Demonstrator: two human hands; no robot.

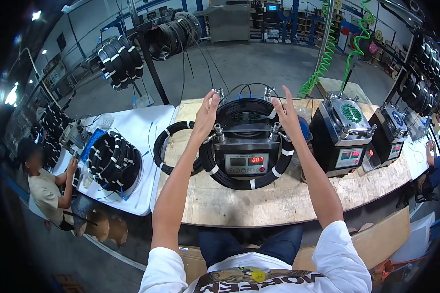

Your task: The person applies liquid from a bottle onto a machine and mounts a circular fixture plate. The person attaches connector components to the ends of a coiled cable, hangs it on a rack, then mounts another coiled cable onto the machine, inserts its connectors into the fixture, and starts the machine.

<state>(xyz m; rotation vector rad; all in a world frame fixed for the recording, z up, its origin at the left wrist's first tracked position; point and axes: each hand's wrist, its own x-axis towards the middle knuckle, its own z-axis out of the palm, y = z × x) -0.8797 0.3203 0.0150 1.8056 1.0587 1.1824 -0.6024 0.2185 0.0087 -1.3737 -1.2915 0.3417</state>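
A large coil of black cable (pixel 236 183), bound with white tape, lies around a bench machine (pixel 247 146) with a red digital display reading 0.07. My left hand (pixel 207 116) is raised at the machine's far left side, fingers up beside a metal corner post and holding nothing visible. On the other side, my right hand (pixel 288 117) has its fingers stretched upward and apart, with the thumb close to the coil's upper right edge. Both hands flank the upper part of the coil. Another taped black coil (pixel 160 141) rests on the wooden bench, left of the machine.
Two similar machines (pixel 338 132) (pixel 392 129) stand to the right on the wooden bench (pixel 210 207). Left, a white table (pixel 137 198) bears stacked cable coils (pixel 113 163), with a seated person (pixel 49 188) working there. Green spiral hoses (pixel 322 63) hang behind. Another person (pixel 434 163) sits far right.
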